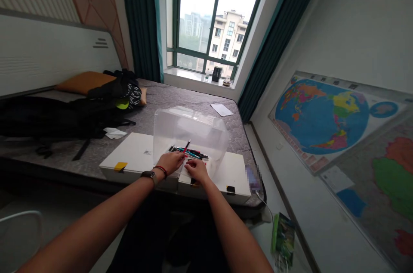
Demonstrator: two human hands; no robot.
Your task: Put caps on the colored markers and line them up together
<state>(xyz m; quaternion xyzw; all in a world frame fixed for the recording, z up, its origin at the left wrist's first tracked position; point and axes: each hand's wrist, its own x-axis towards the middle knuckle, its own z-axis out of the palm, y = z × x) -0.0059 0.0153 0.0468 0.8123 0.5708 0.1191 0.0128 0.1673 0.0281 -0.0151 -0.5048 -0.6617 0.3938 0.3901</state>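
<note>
We have two bare hands over two flat white cardboard boxes, the left one (pixel 130 150) and the right one (pixel 237 169), set side by side on the near edge of a grey quilted mattress (pixel 180 94). Our left hand (pixel 169 163) grips one slim red-and-black pen (pixel 186 147) in closed fingers, its dark end pointing up and away from us. Our right hand (pixel 197 169) is just to the right, its fingers curled in close together; we cannot tell whether they grip anything.

Just beyond our hands lies one loose pile of pens (pixel 195 153), black, teal and red, too tangled for us to count. One clear, frosted plastic bin (pixel 185 128) stands over the middle of the boxes, around the pile on its far side. We see one yellow tab (pixel 120 166) on the left box's near edge and one black tab (pixel 230 189) on the right box's.

Left of the bin are one crumpled white tissue (pixel 115 133) and, farther off, one orange pillow (pixel 85 82) by a heap of black fabric (pixel 64 113). Far right of the bin lies one white sheet of paper (pixel 222 110). Two maps hang on the right wall.
</note>
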